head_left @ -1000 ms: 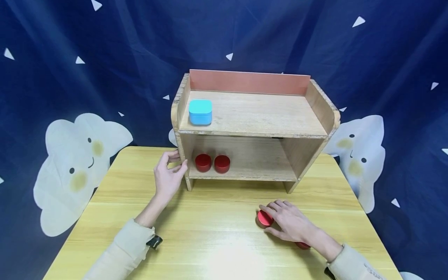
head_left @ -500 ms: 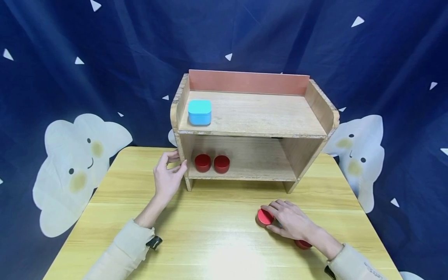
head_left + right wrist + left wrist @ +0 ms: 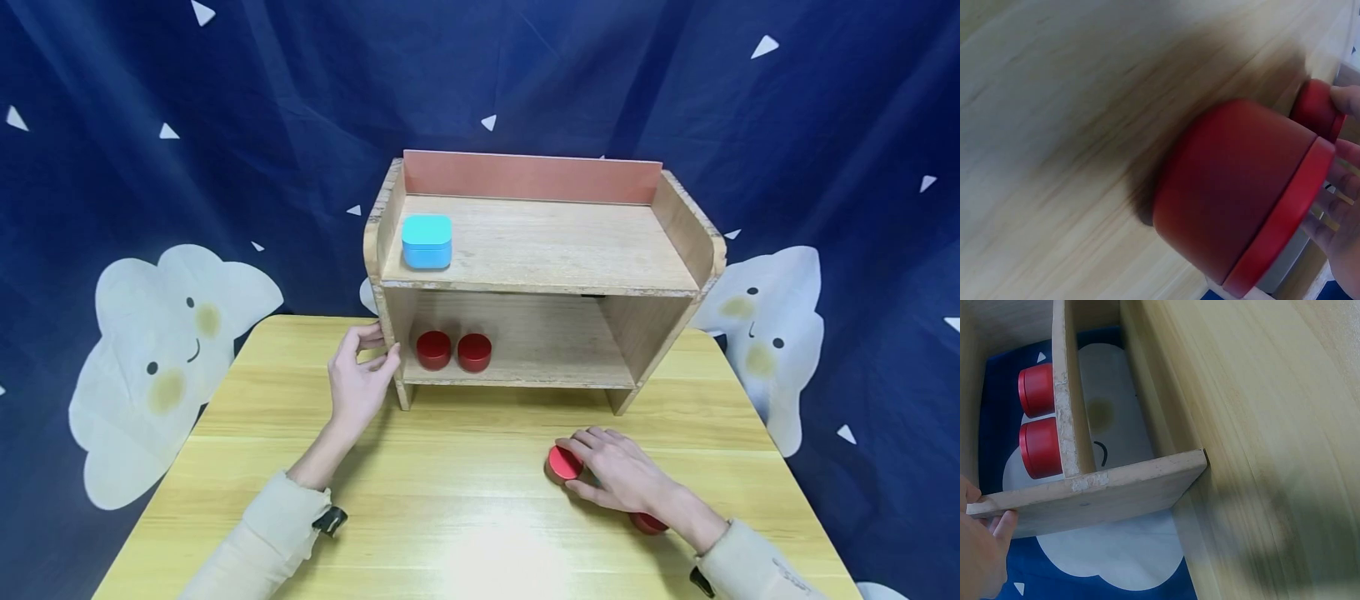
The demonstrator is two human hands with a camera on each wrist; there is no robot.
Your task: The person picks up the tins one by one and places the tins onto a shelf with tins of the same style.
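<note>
a: where's the left hand (image 3: 358, 379)?

b: at the left front post of the shelf (image 3: 540, 250). thumb on the front edge, fingers curled round the outer side, so it grips the side panel. the left wrist view shows fingertips (image 3: 1004, 526) pressed against that panel's edge.

a: and the right hand (image 3: 618, 475)?

b: low on the table (image 3: 465, 500), in front of the shelf's right half. its fingers curve over a red tin (image 3: 562, 463) and hold it by the lid and side. the tin stands on the table, well apart from the shelf.

a: is it lifted?

b: i can't tell for sure; from the head view it looks to sit on the wood.

a: anything else near that hand?

b: a second tin (image 3: 648, 523) peeks out under the wrist, also on the table. the right wrist view shows it big and close, lid toward the palm, with the held tin smaller behind it at the fingertips.

a: what's in the shelf?

b: two more red tins (image 3: 453, 351) side by side at the left of the lower level, just touching or nearly so. a blue box (image 3: 427, 242) sits at the left of the top level.

a: behind?

b: a dark blue curtain (image 3: 225, 125) with white clouds and triangles.
</note>
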